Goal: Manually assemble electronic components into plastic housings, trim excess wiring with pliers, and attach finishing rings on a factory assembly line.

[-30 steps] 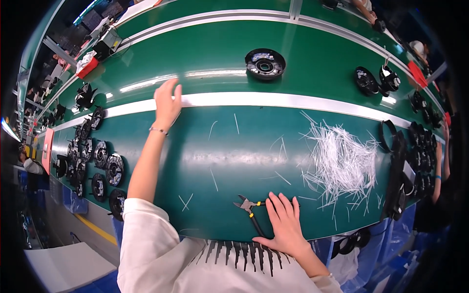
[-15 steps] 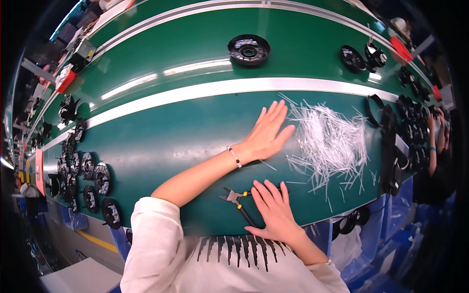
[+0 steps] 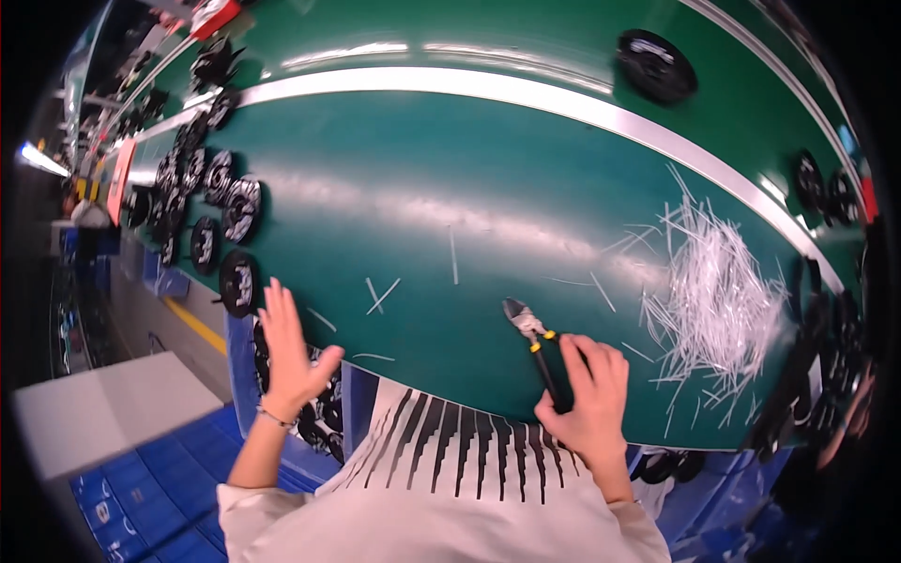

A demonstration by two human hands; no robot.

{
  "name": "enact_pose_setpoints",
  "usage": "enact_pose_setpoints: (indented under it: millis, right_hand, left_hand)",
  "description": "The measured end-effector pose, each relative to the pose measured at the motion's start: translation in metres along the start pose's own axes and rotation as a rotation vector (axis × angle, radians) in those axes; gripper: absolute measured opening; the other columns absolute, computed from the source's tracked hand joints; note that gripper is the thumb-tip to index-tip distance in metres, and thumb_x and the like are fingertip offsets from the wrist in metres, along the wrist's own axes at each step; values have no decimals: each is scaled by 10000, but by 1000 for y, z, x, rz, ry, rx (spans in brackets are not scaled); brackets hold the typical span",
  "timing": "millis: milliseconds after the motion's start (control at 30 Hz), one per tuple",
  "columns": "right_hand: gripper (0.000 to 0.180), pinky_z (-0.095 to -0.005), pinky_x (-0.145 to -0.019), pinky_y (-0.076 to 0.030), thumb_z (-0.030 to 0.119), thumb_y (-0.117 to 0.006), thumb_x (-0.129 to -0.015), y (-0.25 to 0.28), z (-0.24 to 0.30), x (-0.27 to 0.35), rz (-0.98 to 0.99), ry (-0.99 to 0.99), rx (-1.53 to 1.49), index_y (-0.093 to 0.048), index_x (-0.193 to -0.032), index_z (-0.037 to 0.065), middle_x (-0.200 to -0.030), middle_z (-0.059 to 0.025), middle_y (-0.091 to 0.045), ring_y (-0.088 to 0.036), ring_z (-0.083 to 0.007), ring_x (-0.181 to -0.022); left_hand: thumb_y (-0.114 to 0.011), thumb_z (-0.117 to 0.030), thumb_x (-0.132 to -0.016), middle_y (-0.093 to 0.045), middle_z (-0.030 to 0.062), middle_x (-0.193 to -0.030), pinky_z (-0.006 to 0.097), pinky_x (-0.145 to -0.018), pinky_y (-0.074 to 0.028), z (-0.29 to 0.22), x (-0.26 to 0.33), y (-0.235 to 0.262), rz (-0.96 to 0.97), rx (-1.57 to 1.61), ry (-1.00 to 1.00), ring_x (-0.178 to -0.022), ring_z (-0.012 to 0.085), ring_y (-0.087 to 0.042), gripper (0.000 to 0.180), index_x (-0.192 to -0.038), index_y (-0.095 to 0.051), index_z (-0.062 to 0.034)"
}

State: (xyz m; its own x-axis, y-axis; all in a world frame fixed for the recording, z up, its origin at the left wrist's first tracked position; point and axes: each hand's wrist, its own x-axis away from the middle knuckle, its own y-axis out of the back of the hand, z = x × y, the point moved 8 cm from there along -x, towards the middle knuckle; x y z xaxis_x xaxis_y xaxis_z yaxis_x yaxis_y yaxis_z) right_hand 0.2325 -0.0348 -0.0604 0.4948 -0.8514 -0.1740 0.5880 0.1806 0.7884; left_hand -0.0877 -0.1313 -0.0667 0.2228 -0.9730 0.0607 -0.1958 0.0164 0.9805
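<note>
My left hand (image 3: 292, 354) is open, fingers stretched out, over the near table edge at the left. Just beyond its fingertips is a round black part (image 3: 238, 283) with a pale patch on it. My right hand (image 3: 591, 394) is closed round the black-and-yellow handles of a pair of cutting pliers (image 3: 524, 319). The jaws point away from me and to the left, over the green table (image 3: 413, 197). Part of the handles is hidden under my fingers. To the right of this hand lies a heap of thin clear plastic strips (image 3: 713, 300).
Several black round parts (image 3: 242, 210) are gathered at the left end of the table. Loose strips (image 3: 383, 296) are scattered across the middle. Another round part (image 3: 655, 66) sits beyond the white strip (image 3: 422, 80). Blue bins (image 3: 282, 441) with black parts stand below the near edge.
The view has turned left. My left hand has moved from beside the strip heap to the left parts. My right hand, flat over a handle before, has closed round the pliers.
</note>
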Motion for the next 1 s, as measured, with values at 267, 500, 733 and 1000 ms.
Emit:
enact_pose_setpoints:
  millis: [267, 500, 733, 1000]
  right_hand:
    - [577, -366, -738, -428, 59, -613, -461, 41, -17, 13, -276, -28, -70, -561, -1030, -21, -1004, -133, -542, -497, -300, -842]
    - [585, -371, -779, -428, 83, -615, -449, 65, -14, 50, -446, -187, -181, -558, -1017, -44, -995, -169, -556, -508, -325, -858]
    - [607, -399, -796, -412, 194, -648, -494, 48, -11, 59, -344, -50, -494, -533, -1041, -43, -1003, -217, -545, -511, -328, -883]
    - [525, -397, -772, -418, 104, -634, -457, 1, 20, -4, -30, 130, -261, -578, -969, 3, -1048, -119, -540, -493, -310, -889]
  left_hand:
    - [-609, -629, -615, -60, 323, -1372, 513, -1032, -65, -87, -42, -44, 20, -16, -182, -1295, 432, -56, 1167, -1327, -31, 92]
    - [-552, -585, -707, -146, 315, -1357, 475, -1050, -111, -251, -121, -72, 48, 187, -694, -1279, 432, -129, 1023, -1294, -132, 140]
    - [-571, -187, -731, -170, 248, -1385, 480, -1028, -189, -311, -109, -25, -157, 673, -1221, -1303, 372, -140, 705, -1323, -233, -7]
    - [-564, -43, -728, -590, 106, -662, 300, -569, -470, 80, -77, 120, -892, 7, 116, -572, 226, -563, 216, -934, -628, -41]
